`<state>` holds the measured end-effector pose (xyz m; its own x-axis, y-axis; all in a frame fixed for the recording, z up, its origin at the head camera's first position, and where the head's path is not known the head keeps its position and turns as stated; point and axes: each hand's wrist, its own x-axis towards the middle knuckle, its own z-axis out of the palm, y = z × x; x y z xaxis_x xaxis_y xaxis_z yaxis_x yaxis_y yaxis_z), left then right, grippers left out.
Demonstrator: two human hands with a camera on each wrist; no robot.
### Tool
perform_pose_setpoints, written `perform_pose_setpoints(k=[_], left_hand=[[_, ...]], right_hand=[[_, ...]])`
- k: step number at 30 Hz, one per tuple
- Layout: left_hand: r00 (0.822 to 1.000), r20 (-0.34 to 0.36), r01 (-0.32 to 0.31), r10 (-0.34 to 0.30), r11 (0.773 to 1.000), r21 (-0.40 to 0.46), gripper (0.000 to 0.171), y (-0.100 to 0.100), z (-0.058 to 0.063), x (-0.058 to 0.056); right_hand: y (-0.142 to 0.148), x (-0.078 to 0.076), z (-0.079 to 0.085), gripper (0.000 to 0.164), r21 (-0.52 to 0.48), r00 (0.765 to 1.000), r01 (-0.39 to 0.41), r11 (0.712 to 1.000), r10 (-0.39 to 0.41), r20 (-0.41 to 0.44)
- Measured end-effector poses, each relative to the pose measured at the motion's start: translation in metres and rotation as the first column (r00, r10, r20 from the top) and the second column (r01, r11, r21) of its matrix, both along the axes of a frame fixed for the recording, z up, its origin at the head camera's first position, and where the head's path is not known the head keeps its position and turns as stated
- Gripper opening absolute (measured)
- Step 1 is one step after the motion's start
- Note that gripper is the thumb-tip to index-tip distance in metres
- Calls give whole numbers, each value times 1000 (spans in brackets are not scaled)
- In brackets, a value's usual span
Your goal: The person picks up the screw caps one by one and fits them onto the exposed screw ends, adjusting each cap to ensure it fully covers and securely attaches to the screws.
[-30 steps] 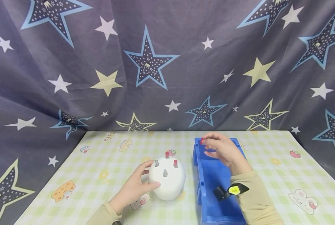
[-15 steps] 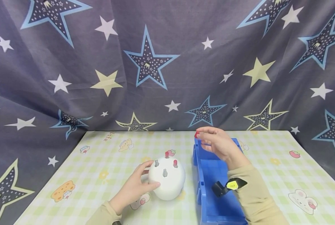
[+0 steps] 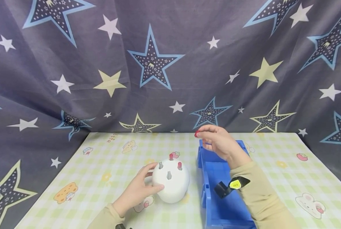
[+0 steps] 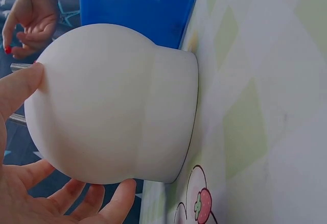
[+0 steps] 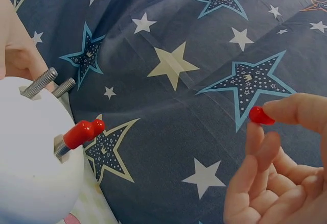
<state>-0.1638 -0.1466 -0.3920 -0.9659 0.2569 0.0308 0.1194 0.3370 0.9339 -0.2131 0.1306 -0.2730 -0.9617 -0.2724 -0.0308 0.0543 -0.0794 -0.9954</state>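
A white rounded body stands on the table, with several threaded bolts rising from its top. Two of the bolts wear red caps; two bare bolts show grey metal thread. My left hand holds the body from its left side, thumb at the near side and fingers round the far side. Up over the far end of the blue bin, my right hand pinches a small red cap between thumb and fingertip. The cap is in the air, to the right of the capped bolts.
An open blue plastic bin stands right of the white body, partly under my right forearm. A checked cloth with cartoon prints covers the table. Behind it hangs a dark star-patterned curtain.
My right hand has risen from the far end of the blue bin and moved left, carrying the red cap. The left hand and the white body have stayed in place.
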Motion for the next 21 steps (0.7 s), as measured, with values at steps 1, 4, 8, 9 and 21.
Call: perform_pose_setpoints(k=[1, 4, 8, 9, 21], left_hand=[[1000, 0, 0, 0, 1000, -1, 72, 0, 0, 0], [1000, -2, -1, 1, 1000, -5, 72, 0, 1, 0], [1000, -1, 0, 0, 1000, -4, 73, 0, 1, 1], [1000, 0, 1, -1, 1000, -3, 73, 0, 1, 0], [1000, 5, 4, -4, 1000, 2, 72, 0, 1, 0]], right_hand=[[-1, 0, 1, 16, -7, 1000, -5, 1000, 5, 3], [-2, 0, 2, 21, -5, 1000, -23, 1000, 24, 9], [-3, 0, 2, 23, -8, 999, -38, 999, 38, 15], [-3, 0, 1, 24, -11, 999, -40, 999, 40, 14], [-4, -1, 0, 24, -62, 996, -88, 994, 87, -18]])
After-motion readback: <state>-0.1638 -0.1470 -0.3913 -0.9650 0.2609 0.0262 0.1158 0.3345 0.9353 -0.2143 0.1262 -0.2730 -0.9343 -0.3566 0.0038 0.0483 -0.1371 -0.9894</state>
